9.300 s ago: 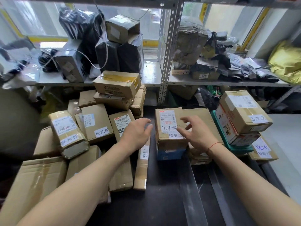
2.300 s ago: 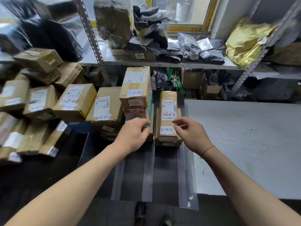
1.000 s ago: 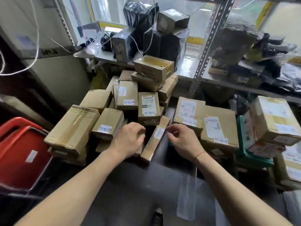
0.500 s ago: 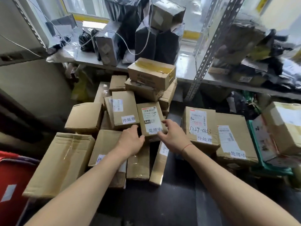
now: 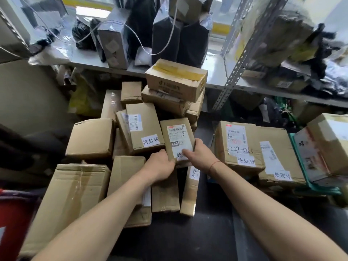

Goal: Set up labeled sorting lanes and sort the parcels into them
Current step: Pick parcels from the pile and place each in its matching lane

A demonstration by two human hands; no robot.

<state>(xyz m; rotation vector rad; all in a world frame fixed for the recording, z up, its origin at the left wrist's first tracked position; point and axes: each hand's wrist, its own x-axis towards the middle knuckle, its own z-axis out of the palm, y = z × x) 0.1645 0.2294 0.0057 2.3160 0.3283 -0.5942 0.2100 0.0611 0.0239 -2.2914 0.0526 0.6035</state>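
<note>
A small cardboard parcel marked X46 point(image 5: 177, 136) leans in the middle of a pile of brown boxes on the dark floor. My left hand point(image 5: 160, 166) grips its lower left corner. My right hand point(image 5: 199, 153) grips its lower right edge, thumb lying over the handwritten white label at the bottom. Left of it leans a taller box with a white lane label point(image 5: 146, 127). To the right sit two larger labelled boxes, one marked 1229 point(image 5: 237, 146) and one beside it point(image 5: 278, 161).
A taped box point(image 5: 177, 80) tops the stack behind the pile. A grey metal shelf point(image 5: 233, 83) with black bags runs across the back. More cartons point(image 5: 67, 200) lie front left, a red object point(image 5: 11, 219) at the far left, green-edged boxes point(image 5: 323, 147) at right.
Both hands have closed in on the X46 parcel and taken hold of its lower corners; half a second ago they hovered just below it. The view has moved closer to the pile.
</note>
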